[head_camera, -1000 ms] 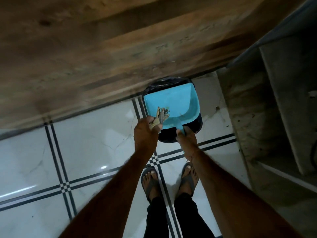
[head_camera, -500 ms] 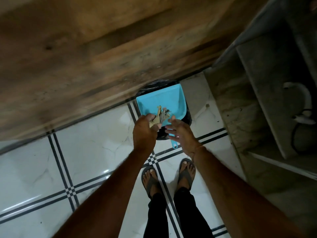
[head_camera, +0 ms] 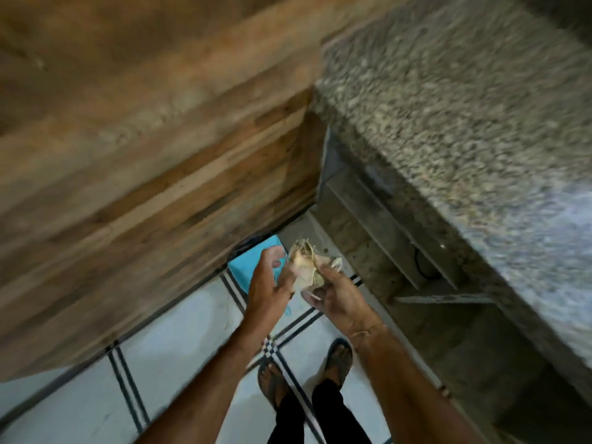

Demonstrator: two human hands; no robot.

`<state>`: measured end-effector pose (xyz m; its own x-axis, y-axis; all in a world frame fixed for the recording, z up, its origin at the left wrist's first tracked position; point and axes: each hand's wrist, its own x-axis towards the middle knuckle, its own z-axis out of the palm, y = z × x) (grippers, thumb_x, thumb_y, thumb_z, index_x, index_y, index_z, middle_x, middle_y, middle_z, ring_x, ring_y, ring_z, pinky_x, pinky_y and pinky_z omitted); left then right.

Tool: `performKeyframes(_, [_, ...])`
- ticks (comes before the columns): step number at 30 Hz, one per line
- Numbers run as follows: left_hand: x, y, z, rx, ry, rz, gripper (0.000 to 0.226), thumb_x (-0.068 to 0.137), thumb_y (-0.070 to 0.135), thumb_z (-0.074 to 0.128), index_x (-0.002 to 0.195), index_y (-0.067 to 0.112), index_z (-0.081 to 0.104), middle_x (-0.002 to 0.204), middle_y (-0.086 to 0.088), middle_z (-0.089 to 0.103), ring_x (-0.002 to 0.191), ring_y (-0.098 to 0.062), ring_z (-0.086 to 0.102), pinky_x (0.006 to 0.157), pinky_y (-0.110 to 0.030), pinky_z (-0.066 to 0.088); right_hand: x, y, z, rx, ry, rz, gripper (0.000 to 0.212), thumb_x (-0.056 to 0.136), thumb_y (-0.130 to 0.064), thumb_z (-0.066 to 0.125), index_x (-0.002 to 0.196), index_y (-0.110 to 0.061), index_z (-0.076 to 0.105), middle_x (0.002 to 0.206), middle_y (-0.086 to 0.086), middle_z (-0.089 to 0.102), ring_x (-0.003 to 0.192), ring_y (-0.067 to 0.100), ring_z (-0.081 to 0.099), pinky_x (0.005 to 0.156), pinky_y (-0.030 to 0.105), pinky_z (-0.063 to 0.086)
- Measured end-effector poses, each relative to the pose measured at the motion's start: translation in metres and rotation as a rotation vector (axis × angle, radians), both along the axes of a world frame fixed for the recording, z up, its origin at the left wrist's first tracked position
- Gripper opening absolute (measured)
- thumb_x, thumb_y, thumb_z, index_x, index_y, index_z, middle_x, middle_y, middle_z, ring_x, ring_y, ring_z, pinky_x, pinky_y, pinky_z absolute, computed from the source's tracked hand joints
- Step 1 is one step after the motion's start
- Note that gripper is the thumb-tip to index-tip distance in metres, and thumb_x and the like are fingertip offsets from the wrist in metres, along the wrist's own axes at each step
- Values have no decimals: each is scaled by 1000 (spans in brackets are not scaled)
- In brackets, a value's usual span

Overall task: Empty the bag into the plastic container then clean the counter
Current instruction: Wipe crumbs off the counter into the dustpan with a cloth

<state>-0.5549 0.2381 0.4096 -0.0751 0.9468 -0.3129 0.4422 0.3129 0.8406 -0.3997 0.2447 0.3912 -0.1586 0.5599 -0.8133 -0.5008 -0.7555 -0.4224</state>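
White tiled floor (head_camera: 96,395) runs between a wooden cabinet (head_camera: 144,155) on the left and the speckled counter (head_camera: 464,107) on the right. Over it, the right hand (head_camera: 336,296) curls around a wad of pale scraps (head_camera: 302,267). The left hand (head_camera: 272,280) touches it, fingers seemingly loose in the blur. A blue dustpan (head_camera: 250,262) lies just beyond.

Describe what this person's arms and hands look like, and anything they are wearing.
Both forearms are bare right to the picture's edge, with no sleeves showing. The left hand and right hand wear no gloves, and no rings can be made out, though the picture is blurred. A thin thread circles the right wrist. Lower down are black trousers and dark open sandals.
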Motion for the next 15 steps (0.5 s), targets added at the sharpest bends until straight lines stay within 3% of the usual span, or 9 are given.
performKeyframes(2, [20, 8, 35, -112, -110, 63, 46, 96, 41, 64, 135, 17, 55, 132, -1, 62, 119, -16, 60, 99, -32, 50, 16, -1, 36, 40, 19, -33, 20, 104, -26, 54, 105, -17, 71, 92, 5, 79, 90, 20, 71, 95, 40, 53])
performKeyframes(4, [38, 18, 67, -251, -267, 87, 50, 92, 48, 69, 130, 16, 62, 121, -4, 72, 106, -15, 70, 89, -32, 58, 32, 1, 67, 93, 38, -39, 22, 104, -29, 54, 106, -17, 72, 96, 5, 79, 93, 20, 69, 99, 41, 51])
performKeyframes(7, [70, 32, 117, -260, -439, 114, 21, 96, 22, 69, 114, 11, 71, 88, 1, 79, 75, -5, 75, 64, -21, 59, 63, 8, 107, 234, -19, -14, 31, 104, -40, 51, 109, -21, 74, 105, 6, 78, 94, 20, 70, 89, 37, 52])
performKeyframes(9, [93, 42, 145, -161, -438, 119, 21, 92, 13, 74, 111, 5, 71, 83, -2, 77, 66, -4, 72, 56, -20, 56, 86, 15, 128, 351, -61, -5, 37, 99, -46, 60, 119, -19, 72, 119, 10, 76, 106, 25, 70, 98, 43, 54])
performKeyframes(11, [114, 54, 163, -91, -424, 92, 22, 89, 14, 77, 106, 2, 71, 87, -8, 75, 66, -6, 71, 55, -20, 55, 106, 21, 145, 462, -68, -3, 44, 93, -41, 73, 126, -12, 69, 125, 17, 73, 115, 34, 69, 104, 51, 53])
performKeyframes(15, [156, 78, 182, -60, -433, 25, 22, 89, 24, 78, 102, 8, 72, 94, -8, 79, 80, -15, 74, 66, -25, 58, 145, 35, 175, 564, -232, -49, 31, 91, -11, 76, 118, 0, 66, 113, 24, 75, 102, 37, 74, 87, 46, 62])
